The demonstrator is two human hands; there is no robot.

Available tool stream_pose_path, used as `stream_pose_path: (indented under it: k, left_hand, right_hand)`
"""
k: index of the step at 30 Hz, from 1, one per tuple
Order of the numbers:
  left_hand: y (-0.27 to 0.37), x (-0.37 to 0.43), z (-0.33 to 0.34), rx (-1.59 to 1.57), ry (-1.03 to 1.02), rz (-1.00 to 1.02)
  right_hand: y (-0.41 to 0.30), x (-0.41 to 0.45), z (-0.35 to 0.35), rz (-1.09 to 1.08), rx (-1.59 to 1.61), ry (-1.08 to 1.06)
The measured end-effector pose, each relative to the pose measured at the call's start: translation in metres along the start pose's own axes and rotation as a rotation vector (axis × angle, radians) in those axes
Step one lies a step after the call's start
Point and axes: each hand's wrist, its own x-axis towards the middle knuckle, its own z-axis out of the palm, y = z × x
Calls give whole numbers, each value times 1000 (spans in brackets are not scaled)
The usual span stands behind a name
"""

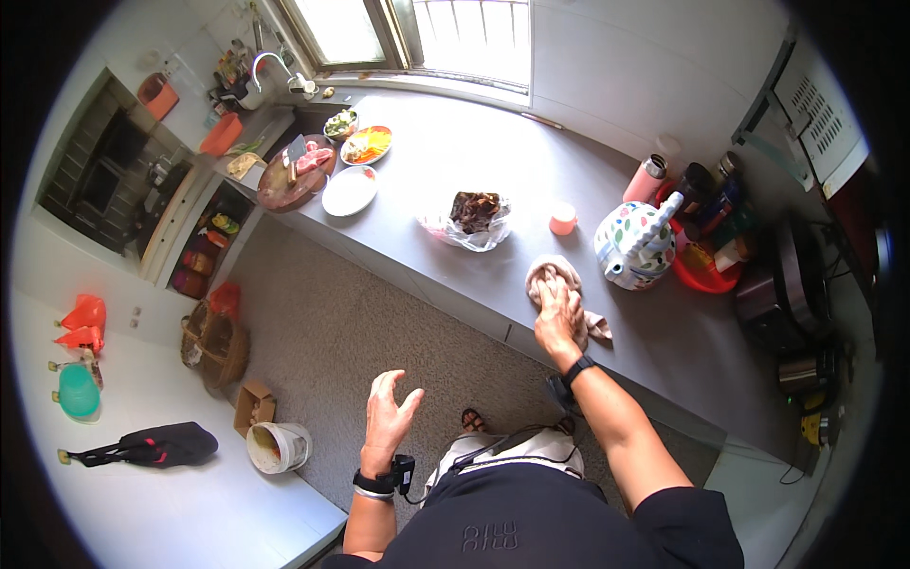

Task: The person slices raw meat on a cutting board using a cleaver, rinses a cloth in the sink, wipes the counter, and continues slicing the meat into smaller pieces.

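Note:
My right hand (559, 313) presses on a bunched beige cloth (552, 269) at the front part of the grey counter (455, 274), its fingers over the fabric. My left hand (389, 412) hangs in the air over the floor, fingers apart, holding nothing. Just beyond the cloth stands a small pink cup or cap (563, 218). To the right of the cloth is a white kettle with a coloured leaf pattern (635, 245). Left of the pink cup lies a clear plastic bag (487, 238) with dark brown food (475, 211) in it.
Further left are a white plate (350, 190), a plate of cut vegetables (366, 146), a bowl of green pieces (341, 124) and a round chopping board (274, 188) with a cleaver (296, 149) and raw meat (314, 161). A pink flask (645, 179) and red basin (700, 274) stand right.

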Motion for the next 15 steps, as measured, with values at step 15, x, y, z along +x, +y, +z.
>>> stream_pose_path:
  k: [15]
  left_hand:
    - [-36,60,-7,-45,-41,-109]
  right_hand:
    - [-16,210,39,-41,-178,-85]
